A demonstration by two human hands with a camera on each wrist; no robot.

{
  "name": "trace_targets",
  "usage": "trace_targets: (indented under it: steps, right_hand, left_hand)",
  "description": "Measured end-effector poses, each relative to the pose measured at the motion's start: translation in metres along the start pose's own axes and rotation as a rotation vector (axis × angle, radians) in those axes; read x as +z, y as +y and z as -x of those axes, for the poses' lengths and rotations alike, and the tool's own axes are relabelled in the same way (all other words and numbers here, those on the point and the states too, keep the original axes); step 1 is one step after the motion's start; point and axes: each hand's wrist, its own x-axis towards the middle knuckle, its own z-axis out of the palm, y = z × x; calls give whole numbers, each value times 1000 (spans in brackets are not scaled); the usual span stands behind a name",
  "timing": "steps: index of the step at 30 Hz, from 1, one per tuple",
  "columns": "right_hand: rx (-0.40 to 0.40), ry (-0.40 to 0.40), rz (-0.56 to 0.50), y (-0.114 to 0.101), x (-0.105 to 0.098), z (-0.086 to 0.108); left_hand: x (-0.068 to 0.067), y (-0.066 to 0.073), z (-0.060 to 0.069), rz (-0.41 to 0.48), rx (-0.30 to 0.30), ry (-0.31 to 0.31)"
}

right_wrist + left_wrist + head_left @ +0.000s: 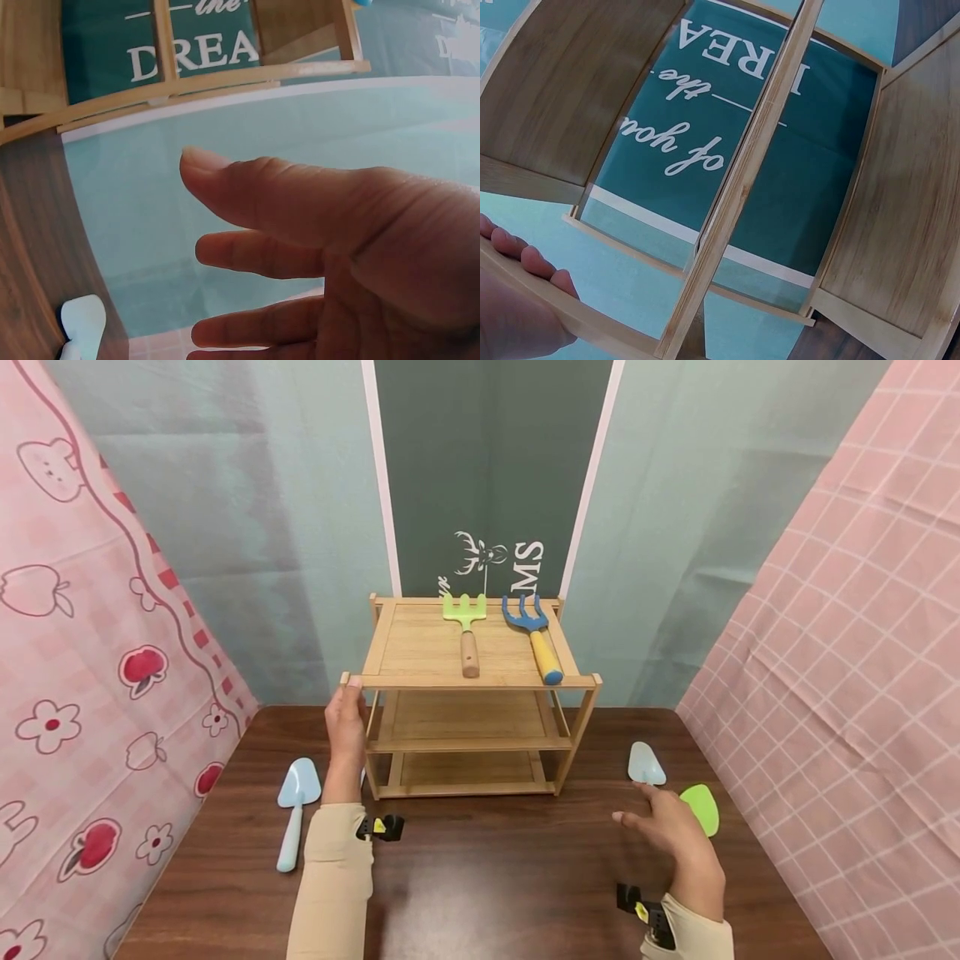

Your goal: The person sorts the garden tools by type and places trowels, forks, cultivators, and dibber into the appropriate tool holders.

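My left hand (347, 727) grips the left end post of a three-tier wooden shelf (420, 643); in the left wrist view its fingertips (536, 261) curl over a wooden bar. Two small hand rakes lie on the top tier: a green one with a wooden handle (469, 652) and a blue one with a yellow handle (544, 653). My right hand (667, 827) is held over the table's right side, fingers spread and holding nothing. Near its fingertips lies a pale trowel (645, 762). A green trowel (701, 808) is partly hidden behind that hand.
A light blue trowel (299, 783) lies on the brown table (480, 893), left of the left forearm. Pink patterned cloth (112, 693) hangs on the left and pink checked cloth (832, 693) on the right. Behind the shelf hangs a green and teal curtain (495, 452).
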Motion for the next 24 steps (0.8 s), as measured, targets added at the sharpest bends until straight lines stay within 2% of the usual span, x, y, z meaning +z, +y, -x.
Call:
trace_targets:
  steps: [14,24]
  right_hand:
    - [80,-17,-11,25,9,14]
    - [203,-87,-74,48,12,18]
  left_hand:
    - [-1,0,0,-4,6,-18]
    - [-1,1,0,-25,7,-15]
